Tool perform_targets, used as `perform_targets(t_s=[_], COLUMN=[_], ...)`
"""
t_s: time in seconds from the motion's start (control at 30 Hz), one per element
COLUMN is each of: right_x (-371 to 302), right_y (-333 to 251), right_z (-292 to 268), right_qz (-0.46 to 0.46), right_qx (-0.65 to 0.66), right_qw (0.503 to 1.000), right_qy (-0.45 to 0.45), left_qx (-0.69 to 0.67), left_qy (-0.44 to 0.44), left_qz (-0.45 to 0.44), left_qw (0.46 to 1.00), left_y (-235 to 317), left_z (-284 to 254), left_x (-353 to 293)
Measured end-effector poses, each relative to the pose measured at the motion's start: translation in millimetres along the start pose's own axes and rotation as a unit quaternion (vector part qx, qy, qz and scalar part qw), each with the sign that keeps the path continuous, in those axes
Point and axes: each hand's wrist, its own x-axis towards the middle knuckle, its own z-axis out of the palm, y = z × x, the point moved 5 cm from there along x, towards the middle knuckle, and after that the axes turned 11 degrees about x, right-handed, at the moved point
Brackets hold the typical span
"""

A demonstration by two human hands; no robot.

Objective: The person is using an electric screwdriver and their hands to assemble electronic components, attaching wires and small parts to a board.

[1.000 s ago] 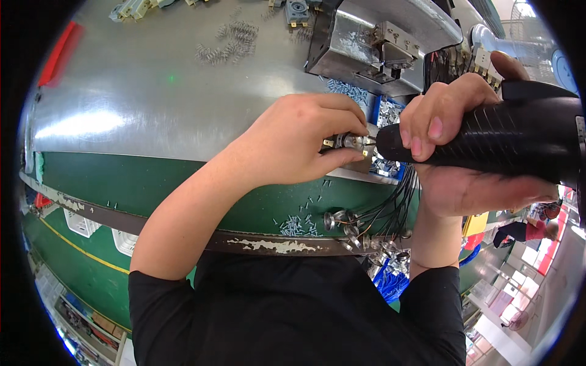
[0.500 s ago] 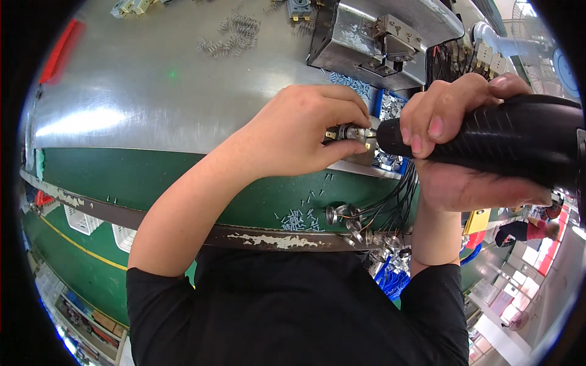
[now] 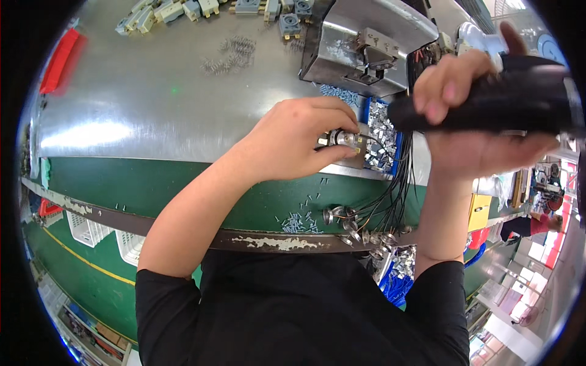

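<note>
Currently, a small round metal component with brass tabs (image 3: 345,139) is pinched between the thumb and fingers of the left hand (image 3: 305,139), just left of a blue tray (image 3: 367,111) filled with small metal pieces. It is gripped from both sides, probably so that it is kept from turning, while its right-hand end is left exposed. A thin dark wire is seen curving beside that end; whether it is attached cannot be told.

By the right hand (image 3: 464,151), a black power screwdriver (image 3: 497,97) is held, with the fingers closed around its barrel. It is held level above the tray's right side, with its nose directed leftward and well apart from the component; such an overhand grip seemingly lets the tool be aligned along its length. Its tip cannot be made out through the blur.

Loose screws (image 3: 339,93) are heaped behind the tray on the worktop (image 3: 152,107), presumably so that they are within easy reach. More screws (image 3: 299,224) are scattered on the green strip (image 3: 131,186) near the edge, beside round metal parts (image 3: 332,215) to which black wires (image 3: 400,186) are led. Springs (image 3: 235,53) are piled farther back, left of a bent metal fixture (image 3: 342,46).
</note>
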Motion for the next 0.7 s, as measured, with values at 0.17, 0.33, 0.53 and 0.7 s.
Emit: perform_targets(t_s=[0.17, 0.33, 0.53, 0.7], right_x=[26, 54, 60, 42], right_y=[-4, 25, 39, 25], right_z=[-14, -35, -32, -41], right_qz=[-0.090, -0.140, -0.125, -0.011], right_qx=[-0.009, 0.575, 0.495, -0.148], right_qw=[0.953, 0.806, 0.860, 0.951], right_qy=[0.289, 0.001, 0.015, 0.270], left_qx=[-0.007, -0.016, -0.022, -0.030], left_qy=[-0.017, -0.031, -0.038, -0.043], left_qz=[0.010, -0.004, -0.015, -0.022], left_qw=[1.000, 0.999, 0.999, 0.998], left_y=[1, 7, 7, 4], left_z=[0, 0, -3, -5], left_x=[-1, 3, 4, 3])
